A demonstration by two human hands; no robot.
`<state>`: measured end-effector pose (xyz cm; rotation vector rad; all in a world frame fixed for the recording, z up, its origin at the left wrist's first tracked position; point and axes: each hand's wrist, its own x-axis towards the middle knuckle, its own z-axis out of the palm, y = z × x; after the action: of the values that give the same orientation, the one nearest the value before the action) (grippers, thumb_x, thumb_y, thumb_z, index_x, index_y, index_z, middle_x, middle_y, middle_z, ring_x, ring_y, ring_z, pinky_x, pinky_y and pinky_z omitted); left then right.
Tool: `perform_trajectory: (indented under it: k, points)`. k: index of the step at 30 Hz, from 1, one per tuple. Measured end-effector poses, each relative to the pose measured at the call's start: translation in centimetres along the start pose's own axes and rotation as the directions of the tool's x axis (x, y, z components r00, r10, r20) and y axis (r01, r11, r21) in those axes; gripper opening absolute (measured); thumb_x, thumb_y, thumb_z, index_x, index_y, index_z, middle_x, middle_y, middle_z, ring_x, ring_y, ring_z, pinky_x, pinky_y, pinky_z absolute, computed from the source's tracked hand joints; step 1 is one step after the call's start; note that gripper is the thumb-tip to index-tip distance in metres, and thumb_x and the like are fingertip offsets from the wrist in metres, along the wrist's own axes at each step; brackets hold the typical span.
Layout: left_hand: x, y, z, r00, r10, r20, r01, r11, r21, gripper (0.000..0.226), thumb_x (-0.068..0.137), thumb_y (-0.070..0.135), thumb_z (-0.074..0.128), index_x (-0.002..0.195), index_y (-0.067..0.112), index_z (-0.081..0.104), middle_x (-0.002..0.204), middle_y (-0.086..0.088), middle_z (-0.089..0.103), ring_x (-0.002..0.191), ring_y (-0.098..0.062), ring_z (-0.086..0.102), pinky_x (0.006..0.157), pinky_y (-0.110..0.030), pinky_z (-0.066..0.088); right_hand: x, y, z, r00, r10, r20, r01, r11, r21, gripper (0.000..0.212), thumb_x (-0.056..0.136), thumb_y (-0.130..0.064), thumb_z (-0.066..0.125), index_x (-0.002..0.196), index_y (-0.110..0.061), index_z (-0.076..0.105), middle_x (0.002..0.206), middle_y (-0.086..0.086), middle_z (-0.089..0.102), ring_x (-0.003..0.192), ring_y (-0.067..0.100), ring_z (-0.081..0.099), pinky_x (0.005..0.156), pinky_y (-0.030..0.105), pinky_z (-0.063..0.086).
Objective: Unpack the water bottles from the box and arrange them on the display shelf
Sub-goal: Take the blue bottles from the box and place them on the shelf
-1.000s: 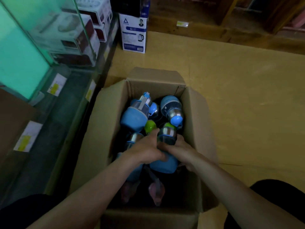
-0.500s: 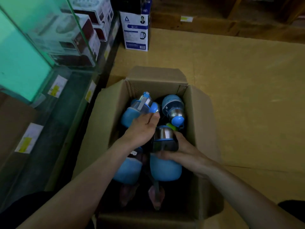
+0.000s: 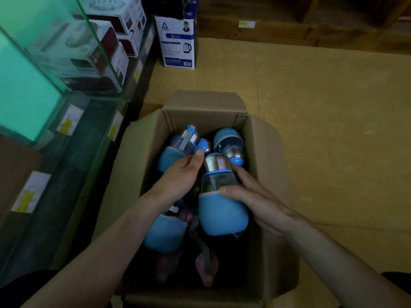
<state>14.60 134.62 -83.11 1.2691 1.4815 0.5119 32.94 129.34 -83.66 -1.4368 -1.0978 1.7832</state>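
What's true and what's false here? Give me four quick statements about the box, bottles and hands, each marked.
1. The right hand grips a blue bottle with a steel cap. True.
2. The cardboard box is closed. False: its flaps are open and more bottles lie inside.
3. A kettle carton stands on the floor beyond the box. True.
4. The held bottle stands on the glass shelf. False: it is above the box, in the hand.

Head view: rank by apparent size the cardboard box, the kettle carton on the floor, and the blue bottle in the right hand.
1. cardboard box
2. blue bottle
3. kettle carton
Last two unsure: the bottle is much nearer the camera.
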Motion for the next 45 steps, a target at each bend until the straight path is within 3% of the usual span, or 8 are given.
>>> perform_trajectory:
  k: [8,15,19,24,32,38,42,45]
  points:
    - [-1.3,-2.0,1.1,0.98,0.194,-0.04,-0.19,0.978,0.087,0.028,0.105,0.013,0.047,0.083,0.013,0.065,0.077,-0.004,0.067,0.069,-0.014,0.057,0.066,-0.032,0.045,0.7,0.2,-0.5,0.994,-0.057,-0.095,0.067,0.992,0.104,0.054,0.075,-0.029,0.068,0.128,-0.032,0.062,0.115,-0.003,0.077,0.106,0.017,0.073,0.089,0.036,0.058]
    - [-3.3,-0.7,2.1,0.997,0.076,-0.016,-0.077,0.988,-0.13,0.036,0.106,0.051,0.037,0.121,0.033,0.064,0.117,0.012,0.069,0.11,-0.004,0.063,0.098,-0.03,0.049,0.5,-0.3,-0.1,0.983,-0.104,-0.148,0.127,0.979,0.158,0.036,0.089,-0.019,0.067,0.124,-0.028,0.065,0.111,-0.004,0.078,0.101,0.013,0.074,0.079,0.026,0.057]
    - [-4.8,0.4,2.5,0.982,-0.061,0.178,0.122,0.927,-0.355,0.044,0.092,0.058,0.055,0.132,0.041,0.051,0.122,0.01,0.066,0.101,-0.01,0.072,0.076,-0.047,0.064,0.7,0.0,0.0,0.983,-0.063,-0.17,0.088,0.985,0.146,0.039,0.092,-0.02,0.066,0.129,-0.032,0.063,0.117,-0.006,0.076,0.106,0.01,0.073,0.084,0.026,0.058]
    - [-4.7,-0.7,2.3,0.973,-0.084,0.216,0.163,0.911,-0.379,0.07,0.076,0.05,0.074,0.138,0.039,0.044,0.118,0.011,0.071,0.099,-0.013,0.075,0.078,-0.047,0.064,1.3,0.6,0.4,0.997,0.025,-0.069,-0.012,0.982,0.189,0.047,0.1,-0.019,0.062,0.145,-0.029,0.054,0.13,0.0,0.072,0.12,0.018,0.069,0.106,0.041,0.052]
    - [-4.5,-1.2,1.2,0.991,-0.052,0.125,0.097,0.915,-0.391,0.078,0.072,0.034,0.084,0.14,0.034,0.047,0.117,0.01,0.073,0.107,-0.007,0.071,0.09,-0.031,0.058,1.5,-2.0,0.8,0.959,0.27,0.085,-0.276,0.958,0.079,0.062,0.094,-0.04,0.069,0.144,-0.06,0.037,0.123,-0.014,0.073,0.112,0.021,0.072,0.098,0.057,0.055]
    - [-7.6,0.9,1.2,0.995,-0.082,0.051,0.096,0.903,-0.419,0.074,0.08,0.014,0.085,0.138,0.036,0.043,0.12,0.008,0.067,0.101,0.004,0.068,0.079,-0.016,0.056,-0.4,-4.2,3.0,0.947,0.322,0.015,-0.321,0.939,0.124,0.066,0.091,-0.039,0.074,0.146,-0.054,0.039,0.127,-0.012,0.071,0.111,0.016,0.073,0.084,0.046,0.063]
    - [-10.3,1.9,0.8,0.986,-0.161,0.035,0.157,0.853,-0.497,0.072,0.076,0.02,0.086,0.132,0.043,0.047,0.12,0.002,0.07,0.103,-0.016,0.072,0.089,-0.04,0.061,-3.3,-4.9,5.0,0.941,0.333,-0.059,-0.32,0.934,0.161,0.063,0.088,-0.043,0.076,0.143,-0.045,0.046,0.122,-0.015,0.072,0.106,0.01,0.074,0.073,0.036,0.062]
    - [-13.6,2.8,1.0,0.972,-0.22,0.087,0.234,0.841,-0.489,0.077,0.076,0.026,0.087,0.138,0.041,0.044,0.11,-0.001,0.072,0.088,-0.03,0.074,0.072,-0.056,0.062,-7.1,-6.0,5.5,0.939,0.342,-0.038,-0.333,0.93,0.155,0.06,0.087,-0.043,0.075,0.141,-0.045,0.048,0.123,-0.013,0.072,0.103,0.01,0.075,0.079,0.041,0.064]
